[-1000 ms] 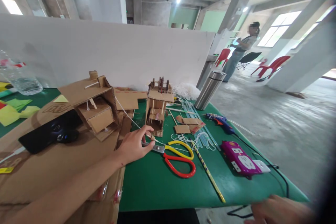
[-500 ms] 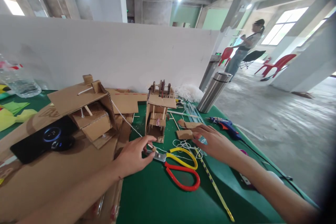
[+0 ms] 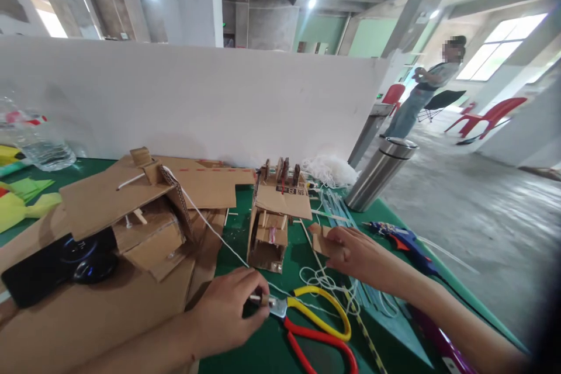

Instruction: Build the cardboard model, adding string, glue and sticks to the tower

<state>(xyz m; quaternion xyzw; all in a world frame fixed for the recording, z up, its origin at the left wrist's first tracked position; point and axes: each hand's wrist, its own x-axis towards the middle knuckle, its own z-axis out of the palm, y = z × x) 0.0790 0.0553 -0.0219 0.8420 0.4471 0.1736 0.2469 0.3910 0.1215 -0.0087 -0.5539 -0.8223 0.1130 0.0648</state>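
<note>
My left hand (image 3: 232,308) pinches a short wooden stick (image 3: 255,298) with a small brown piece at its end, beside the blades of the scissors (image 3: 277,307) with yellow and red handles. To the right, my right hand (image 3: 350,252) has its fingers closed on a small cardboard piece (image 3: 322,241). Loops of white string (image 3: 313,276) lie below it. A line of string runs from the tilted cardboard model (image 3: 149,210) on the left toward my left hand. Between and beyond the hands stands a smaller cardboard model (image 3: 283,201) with sticks inside.
A steel thermos (image 3: 381,175) stands at the table's right edge, with a blue glue gun (image 3: 403,242) nearby. A black phone (image 3: 35,266) and mouse (image 3: 94,267) lie left. Plastic bottles (image 3: 48,143) stand against the white partition (image 3: 197,105). A person (image 3: 432,85) stands far right.
My right hand has closed on a cardboard piece that lay on the table. My left hand keeps its pinch on the stick. The whole view has shifted slightly, with things appearing lower.
</note>
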